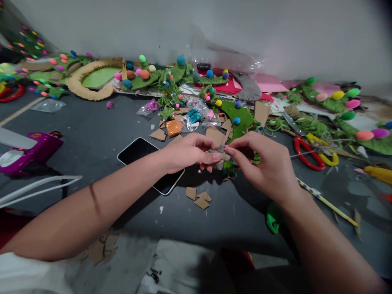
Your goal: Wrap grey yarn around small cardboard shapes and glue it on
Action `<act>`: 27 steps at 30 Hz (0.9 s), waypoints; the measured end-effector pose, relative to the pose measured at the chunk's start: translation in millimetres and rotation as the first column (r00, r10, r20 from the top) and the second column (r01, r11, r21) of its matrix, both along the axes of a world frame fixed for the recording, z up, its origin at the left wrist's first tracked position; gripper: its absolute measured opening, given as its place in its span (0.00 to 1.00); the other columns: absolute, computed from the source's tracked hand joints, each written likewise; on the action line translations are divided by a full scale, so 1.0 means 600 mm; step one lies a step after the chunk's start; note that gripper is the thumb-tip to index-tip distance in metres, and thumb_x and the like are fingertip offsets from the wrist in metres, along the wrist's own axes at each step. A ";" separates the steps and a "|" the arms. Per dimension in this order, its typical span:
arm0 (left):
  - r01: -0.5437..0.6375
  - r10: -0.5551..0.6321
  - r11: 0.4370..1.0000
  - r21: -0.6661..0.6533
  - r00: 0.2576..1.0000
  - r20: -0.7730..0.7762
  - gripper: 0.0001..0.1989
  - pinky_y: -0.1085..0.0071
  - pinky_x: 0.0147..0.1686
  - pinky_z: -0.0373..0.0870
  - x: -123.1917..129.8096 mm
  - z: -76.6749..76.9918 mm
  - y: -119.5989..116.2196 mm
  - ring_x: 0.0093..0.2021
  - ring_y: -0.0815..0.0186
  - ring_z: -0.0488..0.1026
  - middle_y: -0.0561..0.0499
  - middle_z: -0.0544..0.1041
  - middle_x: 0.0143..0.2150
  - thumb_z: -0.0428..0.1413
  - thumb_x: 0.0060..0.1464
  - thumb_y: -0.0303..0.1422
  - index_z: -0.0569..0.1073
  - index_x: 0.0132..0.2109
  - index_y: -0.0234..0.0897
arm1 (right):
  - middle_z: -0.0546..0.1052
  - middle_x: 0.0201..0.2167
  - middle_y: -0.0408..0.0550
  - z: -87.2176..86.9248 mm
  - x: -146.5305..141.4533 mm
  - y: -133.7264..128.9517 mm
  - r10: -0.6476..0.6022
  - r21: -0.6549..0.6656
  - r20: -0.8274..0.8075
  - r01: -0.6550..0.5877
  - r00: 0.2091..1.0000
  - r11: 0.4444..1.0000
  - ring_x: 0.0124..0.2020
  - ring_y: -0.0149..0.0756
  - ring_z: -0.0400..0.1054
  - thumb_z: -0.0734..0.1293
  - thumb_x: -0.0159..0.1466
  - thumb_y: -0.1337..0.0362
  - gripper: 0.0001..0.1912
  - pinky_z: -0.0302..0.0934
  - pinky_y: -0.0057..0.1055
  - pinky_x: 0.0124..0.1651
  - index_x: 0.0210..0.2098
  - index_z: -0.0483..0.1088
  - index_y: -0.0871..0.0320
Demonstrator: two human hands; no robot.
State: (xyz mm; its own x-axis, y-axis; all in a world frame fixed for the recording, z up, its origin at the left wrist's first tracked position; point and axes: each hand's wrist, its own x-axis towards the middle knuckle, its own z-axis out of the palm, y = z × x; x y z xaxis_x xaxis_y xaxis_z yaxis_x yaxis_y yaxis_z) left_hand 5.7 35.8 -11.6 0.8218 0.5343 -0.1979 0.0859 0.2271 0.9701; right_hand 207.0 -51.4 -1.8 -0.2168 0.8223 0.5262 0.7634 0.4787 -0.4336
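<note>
Over the middle of the dark table, my left hand (192, 153) pinches a small bundle wound with grey yarn (220, 157). The fingertips of my right hand (263, 161) are closed at the bundle's right side, beside a tiny pink bit (226, 147). A thin grey strand runs off to the right behind my right hand. Under my left forearm lies a black phone (139, 151) with a pale edge. Small cardboard pieces (202, 201) lie just below the bundle. A green felt piece with coloured balls (237, 118) is behind my hands.
Red-handled scissors (309, 153) and yellow-handled ones (323, 149) lie at the right, above a dotted yellow stick (327, 202). A purple glue gun (33, 153) and white cable (39, 188) are at the left. Yarn-wrapped rings (88, 94), pompoms and felt line the wall (137, 28).
</note>
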 end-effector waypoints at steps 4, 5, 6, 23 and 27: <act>-0.005 0.007 1.000 -0.030 0.998 0.055 0.09 0.75 0.27 0.67 0.003 -0.007 -0.002 0.26 0.74 0.74 0.53 0.74 0.29 0.64 0.57 0.32 0.74 0.35 0.31 | 0.77 0.29 0.43 0.000 -0.007 0.000 -0.045 -0.031 -0.097 0.042 0.994 0.999 0.28 0.30 0.68 0.71 0.66 0.66 0.02 0.61 0.29 0.31 0.36 0.75 0.57; -0.011 0.014 0.999 -0.047 0.997 0.073 0.09 0.75 0.28 0.67 0.003 -0.009 -0.003 0.27 0.73 0.74 0.53 0.75 0.30 0.65 0.56 0.32 0.74 0.35 0.31 | 0.77 0.29 0.43 0.000 -0.010 -0.001 -0.062 -0.054 -0.138 0.055 0.989 0.997 0.27 0.30 0.67 0.71 0.66 0.65 0.02 0.60 0.29 0.30 0.36 0.75 0.57; -0.017 0.024 0.998 -0.068 0.995 0.094 0.10 0.74 0.28 0.68 0.005 -0.011 -0.004 0.27 0.73 0.74 0.53 0.75 0.30 0.65 0.55 0.33 0.74 0.35 0.30 | 0.77 0.28 0.43 0.000 -0.012 -0.001 -0.082 -0.083 -0.187 0.067 0.979 0.994 0.27 0.29 0.67 0.72 0.65 0.65 0.03 0.60 0.29 0.29 0.35 0.75 0.57; -0.300 0.325 0.942 -0.150 0.926 0.193 0.10 0.78 0.26 0.69 0.019 -0.010 -0.016 0.25 0.74 0.73 0.54 0.75 0.28 0.66 0.53 0.32 0.75 0.34 0.31 | 0.76 0.30 0.44 -0.010 -0.014 0.003 0.029 -0.079 -0.115 -0.038 0.993 0.996 0.31 0.31 0.68 0.66 0.67 0.71 0.06 0.61 0.29 0.34 0.38 0.76 0.58; -0.374 0.365 0.924 0.080 0.924 0.111 0.07 0.76 0.27 0.69 0.017 -0.007 -0.012 0.25 0.74 0.71 0.54 0.76 0.27 0.65 0.54 0.31 0.76 0.35 0.32 | 0.78 0.35 0.47 -0.015 -0.007 0.002 0.056 -0.130 0.016 -0.053 0.998 0.990 0.35 0.34 0.71 0.65 0.69 0.69 0.07 0.63 0.31 0.38 0.43 0.75 0.57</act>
State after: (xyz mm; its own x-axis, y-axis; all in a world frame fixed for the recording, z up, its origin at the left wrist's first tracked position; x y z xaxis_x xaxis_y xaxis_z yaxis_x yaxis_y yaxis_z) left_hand 15.6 28.5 -16.0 0.5740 0.8165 -0.0616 -0.0771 0.1288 0.9887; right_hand 202.7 -50.1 -10.6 -0.2721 0.8698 0.4116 0.7466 0.4607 -0.4800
